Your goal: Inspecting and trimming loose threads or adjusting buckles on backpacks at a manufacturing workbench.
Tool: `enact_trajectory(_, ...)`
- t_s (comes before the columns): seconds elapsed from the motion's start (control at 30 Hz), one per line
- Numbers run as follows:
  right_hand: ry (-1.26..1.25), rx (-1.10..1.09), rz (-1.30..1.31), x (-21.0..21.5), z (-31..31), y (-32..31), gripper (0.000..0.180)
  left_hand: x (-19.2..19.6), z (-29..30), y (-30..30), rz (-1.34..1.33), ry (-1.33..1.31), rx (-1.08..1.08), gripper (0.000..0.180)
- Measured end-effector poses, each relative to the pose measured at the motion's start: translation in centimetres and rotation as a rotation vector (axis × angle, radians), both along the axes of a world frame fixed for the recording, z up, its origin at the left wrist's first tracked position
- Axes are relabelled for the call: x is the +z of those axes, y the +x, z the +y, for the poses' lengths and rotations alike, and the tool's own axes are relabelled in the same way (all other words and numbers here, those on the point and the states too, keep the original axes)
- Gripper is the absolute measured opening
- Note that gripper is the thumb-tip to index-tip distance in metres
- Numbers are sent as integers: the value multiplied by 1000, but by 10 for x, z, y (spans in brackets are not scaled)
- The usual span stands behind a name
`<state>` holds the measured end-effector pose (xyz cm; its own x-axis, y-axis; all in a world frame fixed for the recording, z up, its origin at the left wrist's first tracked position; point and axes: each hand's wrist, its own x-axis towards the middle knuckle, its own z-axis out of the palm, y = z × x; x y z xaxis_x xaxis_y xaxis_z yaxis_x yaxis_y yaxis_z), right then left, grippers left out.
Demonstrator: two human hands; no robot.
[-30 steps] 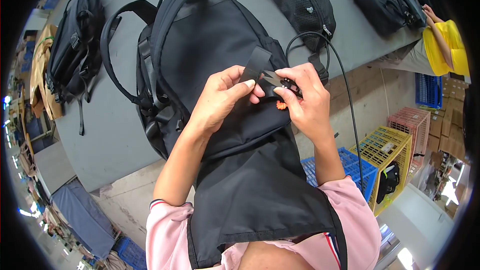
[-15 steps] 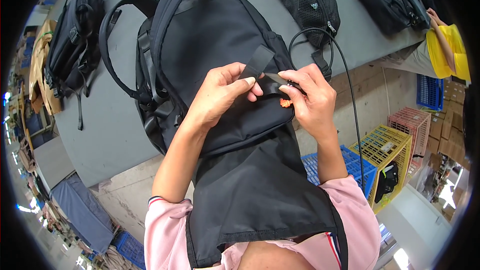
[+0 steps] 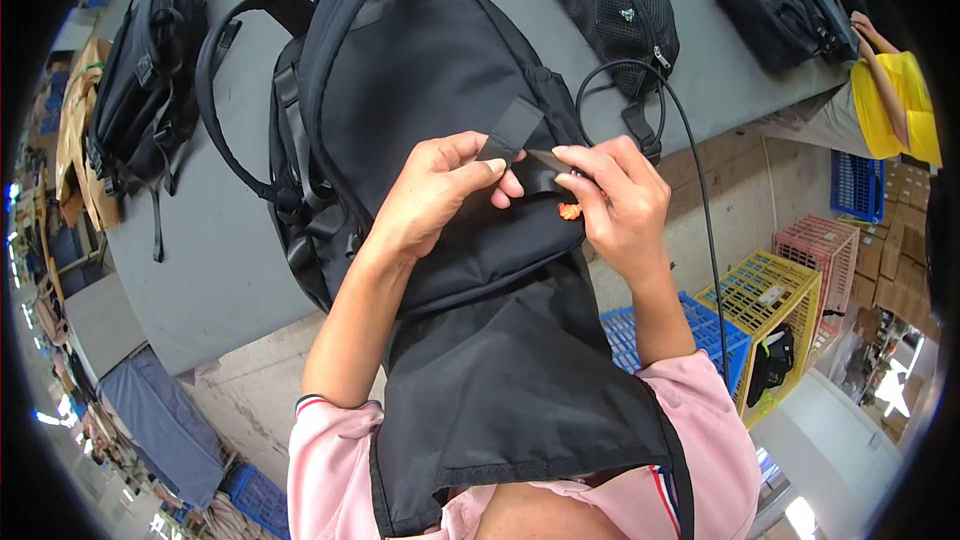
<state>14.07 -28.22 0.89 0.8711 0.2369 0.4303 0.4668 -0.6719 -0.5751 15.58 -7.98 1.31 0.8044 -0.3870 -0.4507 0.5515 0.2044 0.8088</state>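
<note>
A black backpack (image 3: 420, 90) lies on the grey table with its straps up. My left hand (image 3: 432, 190) pinches a short black webbing strap (image 3: 516, 124) between thumb and fingers, over the backpack's lower part. My right hand (image 3: 622, 195) is closed around small metal thread snips (image 3: 545, 159), mostly hidden by the fingers. Their blade points left, close to the strap by my left fingertips; whether it touches cannot be made out. A knotted orange cord (image 3: 569, 211) hangs below my right fingers.
Another black backpack (image 3: 150, 75) lies at the left and a black mesh bag (image 3: 610, 15) at the top. More black bags (image 3: 775, 10) lie far right, beside a person in yellow (image 3: 905, 105). Blue (image 3: 735, 325) and yellow (image 3: 770, 285) crates stand below the table edge (image 3: 740, 125).
Both hands keep their holds and have barely moved. The strap end and the snips' blade have shifted slightly.
</note>
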Motion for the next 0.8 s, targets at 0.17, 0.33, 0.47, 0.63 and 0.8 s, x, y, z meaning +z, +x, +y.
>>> enact_trajectory(0.17, 59, -37, 86, 3, 13, -1, 28, -3, 0, 8, -4, -36, 29, 16)
enact_trajectory(0.33, -26, -45, -9, 9, 22, 3, 22, -2, 0, 7, -58, -79, 61, 5)
enact_trajectory(0.47, 55, -71, 36, 12, 19, -5, 18, -13, -2, -3, -95, -65, 35, 7)
enact_trajectory(0.63, 86, -48, 48, 11, 19, -3, 17, -13, -2, -7, -141, -30, 15, 13)
enact_trajectory(0.8, 135, -91, 10, 17, 24, 0, 15, -7, -1, -5, -162, -34, 84, 12)
